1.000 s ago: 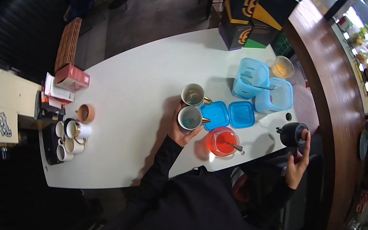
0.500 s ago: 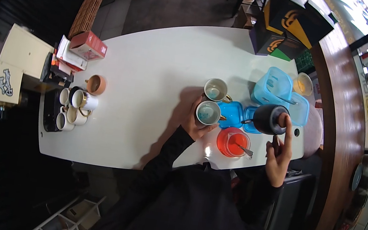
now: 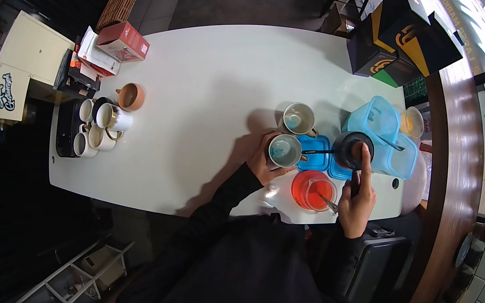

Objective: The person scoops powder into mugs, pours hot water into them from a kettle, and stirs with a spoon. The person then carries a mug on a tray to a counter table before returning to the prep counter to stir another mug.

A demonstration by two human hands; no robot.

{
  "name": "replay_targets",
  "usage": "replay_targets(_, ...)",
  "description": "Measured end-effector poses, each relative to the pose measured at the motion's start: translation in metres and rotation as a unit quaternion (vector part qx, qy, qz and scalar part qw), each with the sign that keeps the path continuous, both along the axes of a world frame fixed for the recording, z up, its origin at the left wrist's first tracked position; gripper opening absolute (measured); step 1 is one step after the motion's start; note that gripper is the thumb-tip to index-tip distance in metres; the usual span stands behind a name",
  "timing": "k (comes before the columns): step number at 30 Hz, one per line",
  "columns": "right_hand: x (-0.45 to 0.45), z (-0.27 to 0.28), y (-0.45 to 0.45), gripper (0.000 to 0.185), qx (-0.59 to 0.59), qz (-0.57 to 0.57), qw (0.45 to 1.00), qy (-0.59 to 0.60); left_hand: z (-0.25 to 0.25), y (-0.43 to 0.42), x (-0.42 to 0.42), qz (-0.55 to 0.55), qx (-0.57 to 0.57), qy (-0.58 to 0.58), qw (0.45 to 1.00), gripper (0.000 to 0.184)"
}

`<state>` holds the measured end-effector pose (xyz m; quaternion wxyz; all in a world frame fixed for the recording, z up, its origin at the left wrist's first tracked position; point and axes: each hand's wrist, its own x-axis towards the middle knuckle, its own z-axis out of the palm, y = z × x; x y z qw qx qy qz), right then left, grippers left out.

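Observation:
My left hand (image 3: pixel 261 162) is wrapped round a light-coloured mug (image 3: pixel 284 151) with a gold handle and some blue stuff at its bottom. A matching mug (image 3: pixel 299 119), also with blue inside, stands just beyond it. My right hand (image 3: pixel 358 201) grips a black gooseneck kettle (image 3: pixel 348 151) by its handle, index finger stretched onto the lid. The kettle's thin spout reaches the rim of the held mug; whether liquid flows I cannot make out. Close by stands a clear glass jug (image 3: pixel 312 190) of red liquid with a spoon in it.
Blue lids (image 3: pixel 316 154) lie under the spout. A blue plastic tub (image 3: pixel 365 116) with a spoon stands behind the kettle, near dark boxes (image 3: pixel 389 48). At the left are several mugs (image 3: pixel 107 125), a terracotta cup (image 3: pixel 131 97), a red box (image 3: pixel 124 41) and a cream machine (image 3: pixel 30 63).
My right hand has brought the kettle leftward and tipped it, so its spout now reaches the held mug. My left hand keeps its hold. The camera view has shifted slightly.

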<state>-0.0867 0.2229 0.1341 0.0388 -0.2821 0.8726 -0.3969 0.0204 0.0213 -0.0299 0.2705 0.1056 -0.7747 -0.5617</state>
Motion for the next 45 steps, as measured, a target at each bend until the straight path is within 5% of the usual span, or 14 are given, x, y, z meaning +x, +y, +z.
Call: replay_targets(45, 0.006, 0.0, -0.013, 0.091, 0.015, 0.019, 0.997, 0.069, -0.003, -0.004, -0.001, -0.023, 0.021, -0.006, 0.999, 0.087)
